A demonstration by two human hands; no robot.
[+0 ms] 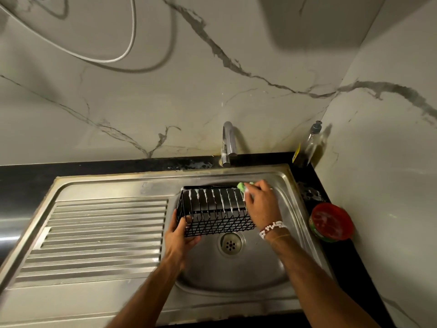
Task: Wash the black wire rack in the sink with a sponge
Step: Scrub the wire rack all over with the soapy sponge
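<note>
The black wire rack [214, 210] is held over the steel sink basin [238, 271], above the drain. White foam streaks several of its back wires. My left hand [181, 235] grips the rack's near left corner. My right hand [261, 204] is closed on a green sponge [242, 185] and presses it against the rack's far right top edge. Most of the sponge is hidden under my fingers.
A ribbed steel drainboard [101, 235] lies left of the basin. The chrome tap [228, 143] stands behind it, with no water running. A soap bottle [309, 144] stands in the back right corner. A red-lidded tub [331, 221] sits on the black counter at right.
</note>
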